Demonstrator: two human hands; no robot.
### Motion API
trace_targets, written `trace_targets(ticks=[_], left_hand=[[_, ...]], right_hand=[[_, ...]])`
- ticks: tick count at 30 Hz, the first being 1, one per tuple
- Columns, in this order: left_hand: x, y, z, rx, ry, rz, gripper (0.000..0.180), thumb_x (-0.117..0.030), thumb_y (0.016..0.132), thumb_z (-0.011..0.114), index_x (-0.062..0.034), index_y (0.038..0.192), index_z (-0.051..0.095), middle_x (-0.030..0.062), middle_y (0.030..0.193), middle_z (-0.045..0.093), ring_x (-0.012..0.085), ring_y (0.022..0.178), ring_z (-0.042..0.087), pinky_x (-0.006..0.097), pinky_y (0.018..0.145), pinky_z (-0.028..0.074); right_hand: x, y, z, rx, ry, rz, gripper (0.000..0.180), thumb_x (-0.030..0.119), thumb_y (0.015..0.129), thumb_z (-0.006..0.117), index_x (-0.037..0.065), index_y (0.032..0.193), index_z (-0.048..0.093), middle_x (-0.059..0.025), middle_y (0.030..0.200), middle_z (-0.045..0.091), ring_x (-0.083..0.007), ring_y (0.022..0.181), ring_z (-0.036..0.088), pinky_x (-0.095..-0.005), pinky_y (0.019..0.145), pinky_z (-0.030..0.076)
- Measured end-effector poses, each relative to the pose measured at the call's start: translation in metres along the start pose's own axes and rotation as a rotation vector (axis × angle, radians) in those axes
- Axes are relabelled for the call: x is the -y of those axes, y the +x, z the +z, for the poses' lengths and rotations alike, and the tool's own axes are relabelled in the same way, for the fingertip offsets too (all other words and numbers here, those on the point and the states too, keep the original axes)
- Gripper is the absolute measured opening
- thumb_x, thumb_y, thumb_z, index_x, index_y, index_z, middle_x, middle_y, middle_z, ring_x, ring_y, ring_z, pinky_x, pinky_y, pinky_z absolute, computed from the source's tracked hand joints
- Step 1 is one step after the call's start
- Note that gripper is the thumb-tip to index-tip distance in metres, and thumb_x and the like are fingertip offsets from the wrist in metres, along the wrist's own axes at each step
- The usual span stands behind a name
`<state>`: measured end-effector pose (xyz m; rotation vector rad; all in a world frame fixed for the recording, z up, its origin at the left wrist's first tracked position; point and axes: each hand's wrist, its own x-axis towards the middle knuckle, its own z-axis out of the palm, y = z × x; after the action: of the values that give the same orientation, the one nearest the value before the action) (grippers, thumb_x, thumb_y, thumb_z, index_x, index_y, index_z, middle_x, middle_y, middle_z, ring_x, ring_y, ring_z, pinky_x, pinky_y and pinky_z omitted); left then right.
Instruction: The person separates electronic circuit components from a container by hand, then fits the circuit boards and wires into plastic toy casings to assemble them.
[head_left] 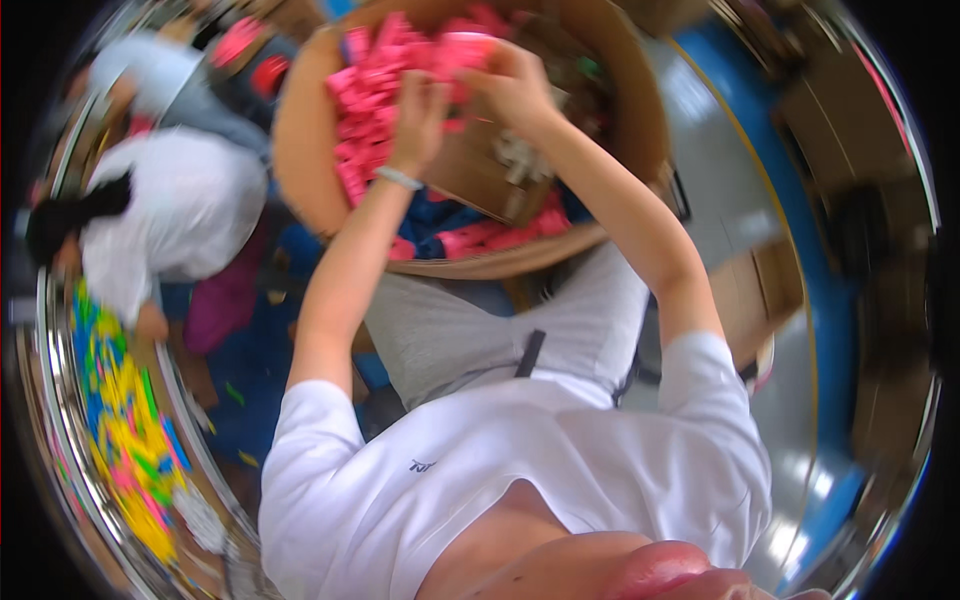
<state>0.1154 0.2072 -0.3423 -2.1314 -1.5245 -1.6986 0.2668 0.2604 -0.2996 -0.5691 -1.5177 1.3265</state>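
Both my hands are inside a large cardboard box (300, 150) in front of me. My right hand (518, 92) has its fingers closed on a bright pink plastic piece (462, 52), whose exact kind is blurred. My left hand (418, 122) is beside it, fingers stretched upward, with no thing visibly gripped. Around the left hand lies a heap of small pink plastic pieces (365, 110). Below the hands, a brown cardboard flap or smaller box (465, 170) sits inside, with several whitish pieces (520, 158) on it. Dark blue material (435, 212) shows near the box's front.
On my left, a person in a white top (190, 200) leans over a long metal-edged trough of yellow, green, blue and pink pieces (130, 420). Another person (150, 75) works beyond. An open carton (755, 290) stands at right, with stacked cardboard boxes (835, 130) farther over.
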Motion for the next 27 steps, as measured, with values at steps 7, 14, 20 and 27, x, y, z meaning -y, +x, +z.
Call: trace_targets(ticks=[7,14,20,27], left_hand=[[-0.015,-0.002,0.009,0.135,-0.461,-0.398,0.025,-0.025,0.099,0.048,-0.0032,0.113,0.046,0.0057,0.092,0.055,0.0129,0.084,0.052,0.027,0.076,0.043],[-0.033,0.006,-0.009,0.335,-0.498,-0.288,0.027,-0.017,0.098,0.048,0.0023,0.118,0.046,0.0163,0.106,0.063,0.021,0.093,0.063,0.031,0.08,0.053],[-0.004,0.031,-0.017,-0.056,-0.834,-0.384,0.026,-0.005,0.089,0.055,0.0025,0.113,0.052,0.0187,0.099,0.065,0.028,0.09,0.065,0.037,0.078,0.055],[0.079,0.047,-0.086,-0.314,-0.885,-0.812,0.01,-0.005,0.084,0.053,-0.0053,0.093,0.059,0.0086,0.078,0.064,0.0204,0.071,0.065,0.03,0.06,0.053]], right_hand=[[0.003,-0.016,-0.022,-0.101,-0.144,-0.201,0.019,0.008,0.079,0.073,0.0,0.093,0.063,-0.0027,0.079,0.063,-0.0071,0.074,0.056,-0.0255,0.067,0.048],[0.091,-0.164,-0.187,-0.653,-0.168,-0.447,0.033,-0.007,0.086,0.057,0.001,0.118,0.056,-0.0038,0.102,0.064,-0.0119,0.094,0.058,-0.0263,0.082,0.048],[0.025,-0.358,-0.368,-0.426,-1.361,0.332,0.028,0.004,0.081,0.056,0.007,0.107,0.067,-0.0116,0.093,0.064,-0.027,0.084,0.064,-0.0349,0.074,0.05],[-0.046,-0.433,-0.416,0.031,-1.189,0.883,0.02,0.008,0.068,0.066,0.002,0.088,0.07,-0.0167,0.078,0.068,-0.0278,0.074,0.068,-0.037,0.068,0.052]])
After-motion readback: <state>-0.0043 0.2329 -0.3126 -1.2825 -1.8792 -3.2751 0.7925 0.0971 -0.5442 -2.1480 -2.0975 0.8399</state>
